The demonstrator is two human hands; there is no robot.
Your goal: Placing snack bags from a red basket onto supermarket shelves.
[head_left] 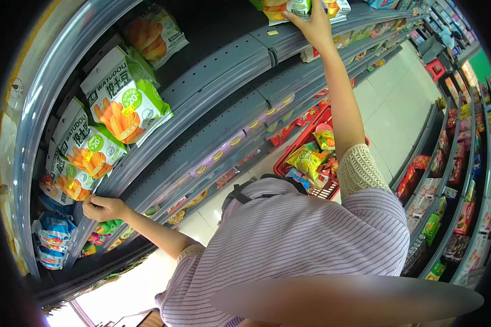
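My left hand (102,209) is closed, its fingers curled at the front edge of the shelf on the left. It is right beside the lower corner of a white and green snack bag (73,182) with orange fries pictured on it. Whether the fingers pinch the bag or the shelf rail is hidden. Stretched out to the far shelf, my right hand (313,28) lies against a similar snack bag (285,7), thumb spread away from the fingers. Its fingertips are cut off by the upper edge of the view. Another such bag (337,8) stands just to its right.
More fries bags (128,106) stand in a row along the dark shelf (213,60). Blue packs (54,240) sit at the near left end. Below, a red shopping basket (326,192) with colourful snack packs rests on the floor. Another stocked shelf unit (447,163) runs along the right.
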